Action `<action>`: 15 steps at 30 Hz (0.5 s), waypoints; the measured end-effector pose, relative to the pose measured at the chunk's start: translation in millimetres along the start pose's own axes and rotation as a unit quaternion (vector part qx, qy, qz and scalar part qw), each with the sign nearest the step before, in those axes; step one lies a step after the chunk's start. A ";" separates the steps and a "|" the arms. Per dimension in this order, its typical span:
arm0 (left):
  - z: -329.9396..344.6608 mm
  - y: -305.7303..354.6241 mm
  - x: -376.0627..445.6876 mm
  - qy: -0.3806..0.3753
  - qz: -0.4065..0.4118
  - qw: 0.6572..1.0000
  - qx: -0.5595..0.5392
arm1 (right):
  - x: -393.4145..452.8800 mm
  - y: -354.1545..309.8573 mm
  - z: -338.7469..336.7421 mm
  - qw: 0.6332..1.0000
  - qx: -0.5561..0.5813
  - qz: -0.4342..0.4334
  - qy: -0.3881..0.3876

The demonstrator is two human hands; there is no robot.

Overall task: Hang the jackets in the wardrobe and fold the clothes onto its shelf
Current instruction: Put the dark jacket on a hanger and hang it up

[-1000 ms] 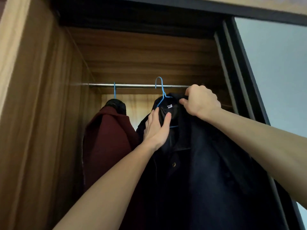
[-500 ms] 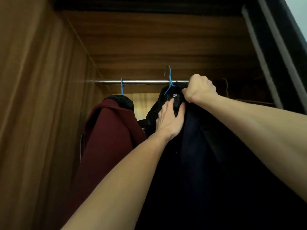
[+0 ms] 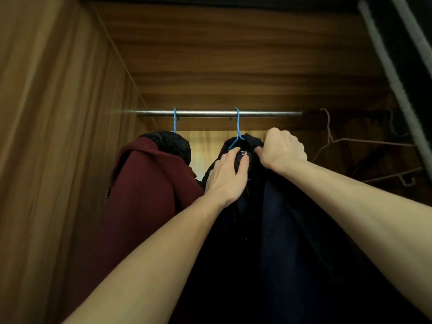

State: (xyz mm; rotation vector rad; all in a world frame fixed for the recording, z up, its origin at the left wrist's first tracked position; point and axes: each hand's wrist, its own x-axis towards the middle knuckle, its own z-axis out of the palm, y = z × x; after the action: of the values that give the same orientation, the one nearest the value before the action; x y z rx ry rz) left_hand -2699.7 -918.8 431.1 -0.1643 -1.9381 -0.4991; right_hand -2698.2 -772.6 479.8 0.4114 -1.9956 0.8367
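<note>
Two hands (image 3: 228, 176) on dark jacket (image 3: 280, 230)

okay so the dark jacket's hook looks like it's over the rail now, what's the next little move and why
Probably let go with both hands and draw them back. The blue hanger hook sits over the rail, so the dark jacket seems to hang by itself. The right hand grips its collar; the left hand lies flat on its front.

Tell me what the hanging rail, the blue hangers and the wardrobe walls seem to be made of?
Rail: looks like bare metal, a smooth grey tube with a dull shine. Blue hangers: thin wire, probably plastic-coated, given the even bright colour. Wardrobe walls: wood or wood-look laminate, brown with streaky grain; which one is unclear.
</note>
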 end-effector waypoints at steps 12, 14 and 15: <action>-22.5 9.1 -40.8 -0.033 -0.005 0.993 0.112 | -38.1 -5.6 -5.1 0.959 -0.212 -0.172 0.076; -27.7 14.3 -50.9 -0.037 -0.005 0.993 0.114 | -51.7 -3.2 -10.1 0.957 -0.221 -0.176 0.069; -30.6 16.8 -56.1 -0.038 -0.008 0.993 0.112 | -59.0 -1.4 -13.7 0.958 -0.216 -0.175 0.063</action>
State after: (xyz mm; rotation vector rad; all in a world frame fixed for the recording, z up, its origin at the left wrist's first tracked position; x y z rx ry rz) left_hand -2644.9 -910.0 395.2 -0.0232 -2.0546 -0.2875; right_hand -2657.4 -766.2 435.5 0.4245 -1.8473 0.1901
